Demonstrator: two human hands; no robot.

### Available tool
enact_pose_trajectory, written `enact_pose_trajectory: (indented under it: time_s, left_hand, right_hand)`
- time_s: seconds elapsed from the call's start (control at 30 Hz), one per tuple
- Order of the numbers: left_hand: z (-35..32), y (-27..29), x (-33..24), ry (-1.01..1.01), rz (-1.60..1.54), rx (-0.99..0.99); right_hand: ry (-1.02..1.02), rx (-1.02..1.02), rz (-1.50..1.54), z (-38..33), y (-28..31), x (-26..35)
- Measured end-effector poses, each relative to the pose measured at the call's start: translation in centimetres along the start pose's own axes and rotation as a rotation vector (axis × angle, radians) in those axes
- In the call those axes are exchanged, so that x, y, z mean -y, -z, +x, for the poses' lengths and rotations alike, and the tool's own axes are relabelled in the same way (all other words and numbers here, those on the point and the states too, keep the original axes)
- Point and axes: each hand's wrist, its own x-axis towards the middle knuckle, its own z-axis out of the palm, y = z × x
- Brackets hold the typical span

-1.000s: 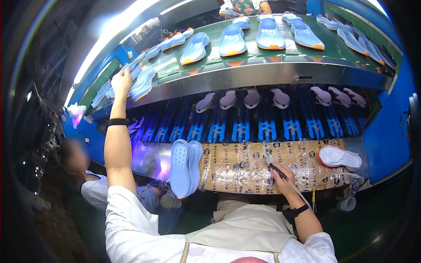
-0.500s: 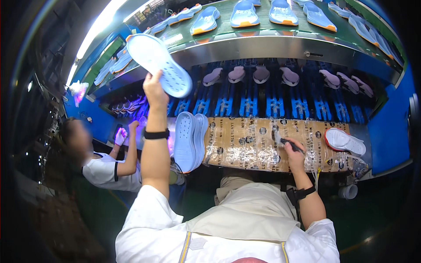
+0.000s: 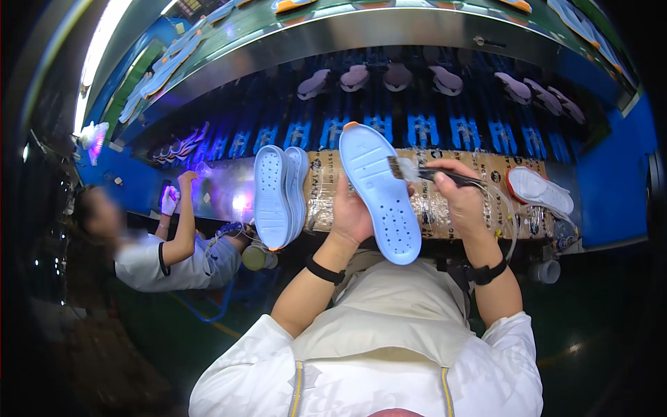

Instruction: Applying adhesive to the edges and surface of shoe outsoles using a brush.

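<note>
My left hand (image 3: 353, 212) grips a light blue shoe sole (image 3: 389, 201) from its left edge and underneath. The sole leans with its orange-tipped end up and away from me, and small holes dot its nearer half. In my right hand (image 3: 464, 201) is a brush (image 3: 406, 169) with a black handle and a thin clear tube trailing from it. Its bristles meet the right edge of the sole near the middle, though I cannot tell how firmly. A few more blue soles (image 3: 272, 198) stand upright together, left of my left hand.
Brown printed paper under clear film covers the bench (image 3: 323, 187). A white shoe upper (image 3: 542, 191) with a red edge lies at right. Beyond, pinkish shoe-shaped pieces (image 3: 445, 81) sit above blue racks, beneath a green conveyor (image 3: 417, 5). A co-worker (image 3: 167, 257) is at left.
My left hand has brought the sole down from beside the conveyor to in front of me, its other face showing. My right hand has raised the brush to the sole. The view has shifted.
</note>
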Motion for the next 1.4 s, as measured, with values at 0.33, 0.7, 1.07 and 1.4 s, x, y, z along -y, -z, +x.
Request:
enact_pose_trajectory:
  time_s: [0.33, 0.7, 1.07, 1.4]
  left_hand:
    - [-0.7, 0.9, 3.6, 0.047, 0.123, -0.197]
    - [0.4, 2.8, 0.9, 0.008, 0.258, -0.016]
    - [-0.7, 0.1, 2.4, -0.074, 0.214, -0.021]
    - [0.2, 0.3, 0.6, -0.025, 0.083, -0.083]
  right_hand:
    - [0.134, -0.023, -0.339, 1.8, -5.2, -0.4]
    - [0.063, 0.712, -0.927, -0.5, -2.4, 5.9]
    - [0.213, 0.589, -0.567, 1.7, -4.2, 4.1]
    - [0.497, 0.615, -0.623, 1.8, -3.8, 3.6]
